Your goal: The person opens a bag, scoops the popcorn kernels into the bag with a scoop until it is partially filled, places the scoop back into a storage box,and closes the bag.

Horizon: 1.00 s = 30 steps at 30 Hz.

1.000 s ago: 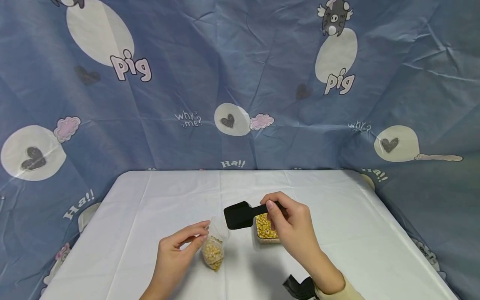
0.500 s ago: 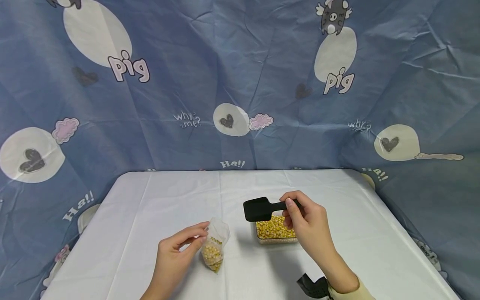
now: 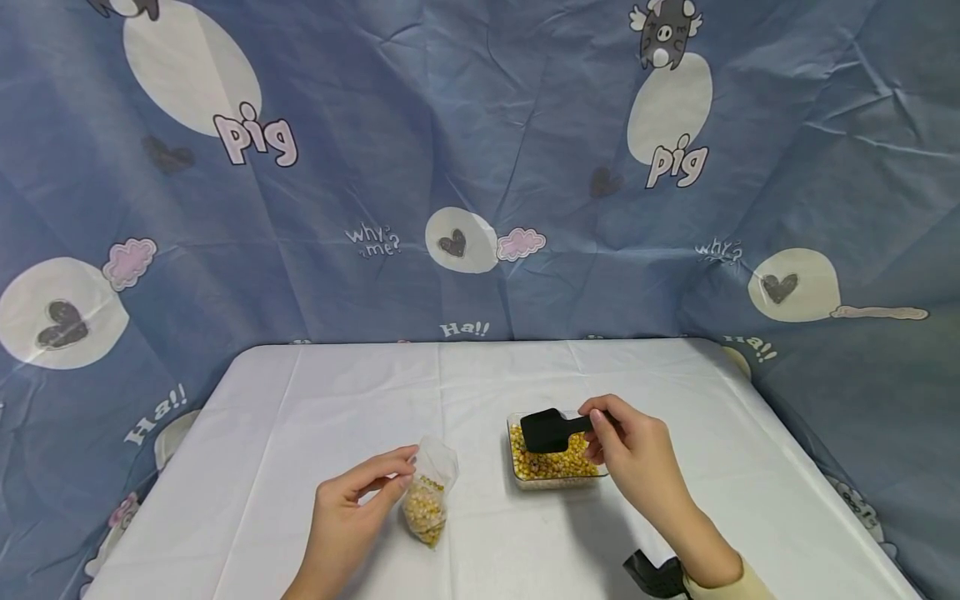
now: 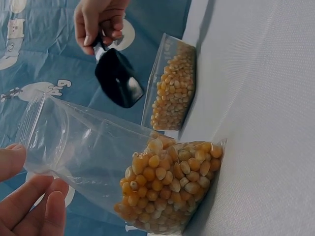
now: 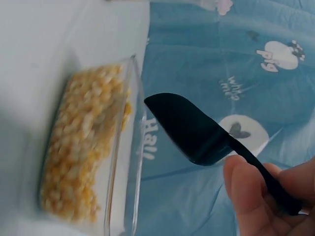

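A clear plastic bag (image 4: 170, 184), its lower part filled with corn kernels, stands on the white cloth. My left hand (image 3: 352, 508) pinches the bag's upper edge between thumb and fingers, and its mouth gapes in the left wrist view. My right hand (image 3: 633, 450) holds a small black scoop (image 3: 551, 431) by its handle. The scoop is over a clear rectangular container (image 3: 558, 483) of yellow corn kernels (image 5: 81, 142). In the right wrist view the scoop is above the container's rim, and no kernels show on it.
A white cloth (image 3: 300, 417) covers the table, backed by a blue printed curtain (image 3: 480, 150). The container stands to the right of the bag, with a gap between them. A black strap (image 3: 656, 575) hangs at the right wrist.
My right hand has carried the scoop rightward from beside the bag, then lowered it over the container. The left hand and the bag have stayed nearly in place.
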{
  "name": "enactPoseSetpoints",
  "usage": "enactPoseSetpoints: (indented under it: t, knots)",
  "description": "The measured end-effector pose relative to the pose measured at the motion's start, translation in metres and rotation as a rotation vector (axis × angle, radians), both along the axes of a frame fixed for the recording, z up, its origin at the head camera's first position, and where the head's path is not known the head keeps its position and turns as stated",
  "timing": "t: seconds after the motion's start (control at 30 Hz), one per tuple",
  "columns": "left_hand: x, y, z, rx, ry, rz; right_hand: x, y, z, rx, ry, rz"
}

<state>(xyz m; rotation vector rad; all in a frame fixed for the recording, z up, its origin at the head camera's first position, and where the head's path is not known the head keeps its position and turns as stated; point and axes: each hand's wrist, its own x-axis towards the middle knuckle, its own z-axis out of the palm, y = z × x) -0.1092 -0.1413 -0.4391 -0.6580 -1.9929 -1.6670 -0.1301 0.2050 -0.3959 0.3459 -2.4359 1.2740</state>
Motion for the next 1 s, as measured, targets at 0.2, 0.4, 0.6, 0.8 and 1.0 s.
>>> enactPoseSetpoints:
  t: [0.2, 0.4, 0.6, 0.8, 1.0]
  knots:
    - [-0.005, -0.004, -0.013, -0.005, -0.018, -0.006, -0.002, 0.008, -0.003, 0.174, 0.059, -0.028]
    - [-0.005, -0.004, -0.013, 0.004, -0.018, -0.017, -0.003, 0.014, -0.004, 0.308, 0.109, -0.050]
    - [-0.005, -0.003, -0.013, 0.008, -0.025, -0.022, -0.005, 0.020, -0.002, 0.384, 0.169, -0.064]
    - [-0.005, -0.003, -0.014, 0.010, -0.022, -0.023, -0.007, 0.023, 0.001, 0.480, 0.275, -0.077]
    - [-0.004, -0.003, -0.014, 0.006, -0.026, -0.022, -0.008, 0.022, 0.000, 0.606, 0.311, -0.069]
